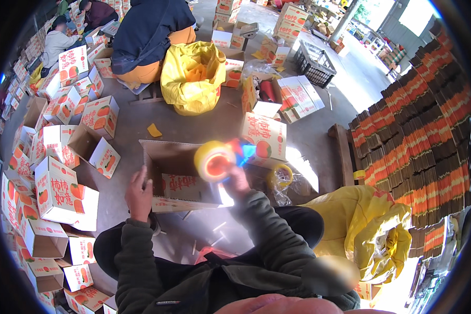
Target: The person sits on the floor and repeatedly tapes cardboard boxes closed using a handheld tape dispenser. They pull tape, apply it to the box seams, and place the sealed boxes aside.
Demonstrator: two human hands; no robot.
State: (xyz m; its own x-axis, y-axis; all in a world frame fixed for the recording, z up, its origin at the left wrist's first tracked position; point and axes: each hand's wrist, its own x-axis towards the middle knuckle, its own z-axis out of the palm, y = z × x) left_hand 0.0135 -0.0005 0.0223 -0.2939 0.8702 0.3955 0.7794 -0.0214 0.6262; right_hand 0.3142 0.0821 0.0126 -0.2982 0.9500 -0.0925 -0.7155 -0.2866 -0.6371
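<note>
A cardboard box lies before me, its open side facing up and printed card visible inside. My left hand grips its left edge, with the fingers along the outer side. Above the box's right end, my right hand holds a tape dispenser with red and blue parts, blurred by motion. A wide roll of yellowish tape sits on it and hides part of the box's far right corner. Just beyond stands a white carton printed with orange fruit.
Printed cartons pile up on the left. A yellow sack stands ahead beside a seated person. Another yellow sack lies at my right, near stacked flat cartons. A tape roll in clear plastic rests on the floor.
</note>
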